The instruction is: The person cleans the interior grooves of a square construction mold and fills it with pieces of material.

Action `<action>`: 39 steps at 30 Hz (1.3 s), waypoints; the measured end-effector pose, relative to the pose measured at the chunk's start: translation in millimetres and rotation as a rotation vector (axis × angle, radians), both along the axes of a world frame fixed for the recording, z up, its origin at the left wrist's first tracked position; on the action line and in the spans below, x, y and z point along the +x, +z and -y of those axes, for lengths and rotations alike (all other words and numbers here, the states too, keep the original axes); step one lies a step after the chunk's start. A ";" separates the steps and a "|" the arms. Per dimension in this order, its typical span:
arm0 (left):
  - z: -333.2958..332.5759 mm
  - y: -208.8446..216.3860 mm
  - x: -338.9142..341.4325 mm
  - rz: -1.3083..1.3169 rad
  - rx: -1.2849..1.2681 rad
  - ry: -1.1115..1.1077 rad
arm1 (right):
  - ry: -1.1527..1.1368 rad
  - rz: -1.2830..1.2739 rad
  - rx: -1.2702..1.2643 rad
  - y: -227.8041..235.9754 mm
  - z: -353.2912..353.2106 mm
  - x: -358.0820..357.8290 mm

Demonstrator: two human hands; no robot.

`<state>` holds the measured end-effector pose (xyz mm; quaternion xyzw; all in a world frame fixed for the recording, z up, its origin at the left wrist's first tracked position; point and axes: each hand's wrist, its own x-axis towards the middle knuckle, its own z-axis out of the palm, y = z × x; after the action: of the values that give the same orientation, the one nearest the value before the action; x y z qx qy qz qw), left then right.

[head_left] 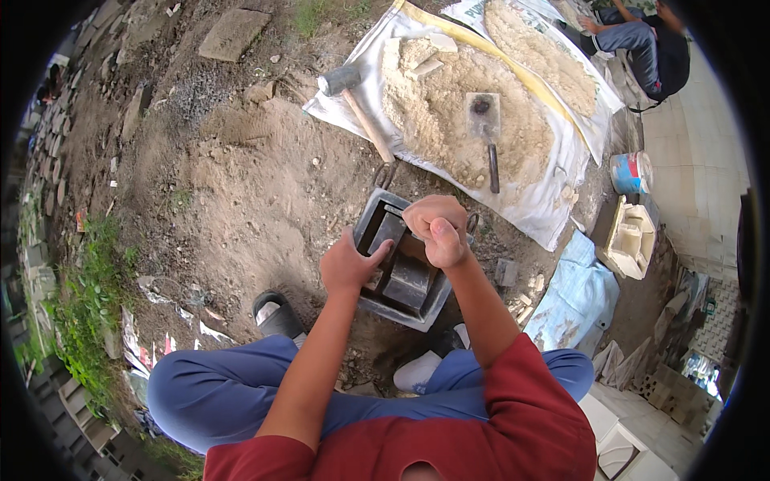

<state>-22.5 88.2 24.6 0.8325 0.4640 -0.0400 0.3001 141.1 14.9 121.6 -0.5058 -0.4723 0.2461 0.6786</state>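
A dark metal block mold with raised inner blocks sits tilted on the dirt between my feet. My left hand grips its left wall, with the thumb laid over the rim and the other fingers mostly hidden. Above the mold's far right part, my right hand is closed in a fist. A thin edge shows beside its knuckles, but what the fist holds is hidden. Beyond lies a mallet with a wooden handle, its handle end close to the mold. A flat trowel with a dark handle rests on pale sandy mix.
White sacking spreads under the mix. On the right are a cast block, a paint bucket and a blue sheet. Another person sits at the far right. A flat stone lies at the back left.
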 end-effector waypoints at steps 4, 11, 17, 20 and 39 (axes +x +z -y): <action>-2.2 -2.3 -4.2 0.035 -0.020 0.019 | 0.067 -0.147 -0.023 32.9 7.5 6.3; 1.8 2.8 0.3 0.074 -0.025 0.018 | 0.011 -0.155 -0.001 -3.3 9.9 14.9; -0.8 -4.0 -2.1 0.103 -0.023 0.041 | 0.016 -0.102 -0.065 11.7 9.7 12.3; 0.1 -4.1 -1.1 0.081 -0.011 0.033 | 0.016 -0.058 -0.068 42.0 21.0 9.4; 3.6 0.5 5.0 0.088 0.057 -0.001 | -0.061 -0.051 0.022 -3.1 42.8 14.3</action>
<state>-17.6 84.6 25.1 0.8419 0.4508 0.0095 0.2965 155.5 -27.9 118.6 -0.5061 -0.4417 0.2329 0.7032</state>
